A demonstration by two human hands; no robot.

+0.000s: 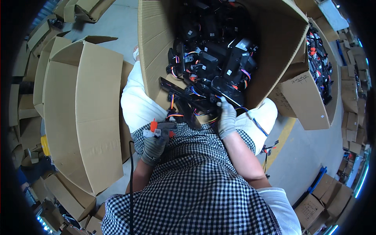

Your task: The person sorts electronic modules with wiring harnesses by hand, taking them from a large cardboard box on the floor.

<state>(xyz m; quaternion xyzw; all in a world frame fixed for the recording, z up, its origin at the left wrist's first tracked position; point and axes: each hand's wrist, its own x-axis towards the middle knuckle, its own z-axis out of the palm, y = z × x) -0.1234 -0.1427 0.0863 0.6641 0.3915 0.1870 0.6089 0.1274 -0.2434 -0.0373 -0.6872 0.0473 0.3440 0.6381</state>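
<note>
A big open cardboard box [156, 43] leans toward me between my knees, heaped with black plastic housings [234, 62] that trail coloured wires. At its near edge, my gloved right hand [228, 118] is closed on a black plastic part with wires [227, 96]. A blue wire bundle [256, 126] runs from there over my right thigh. In front of my lap, the gloved left hand [154, 147] is closed around a small red, white and dark plastic connector piece [156, 129]. Its fingers are partly hidden. Long black parts [184, 94] lie between the two hands.
Tall empty-looking cardboard boxes [98, 109] stand at my left. On the right, another box [303, 96] holds black and red parts [319, 62]. Loose wired pieces [270, 148] lie on the floor by a yellow line [284, 137]. A black cable [131, 184] hangs at the left.
</note>
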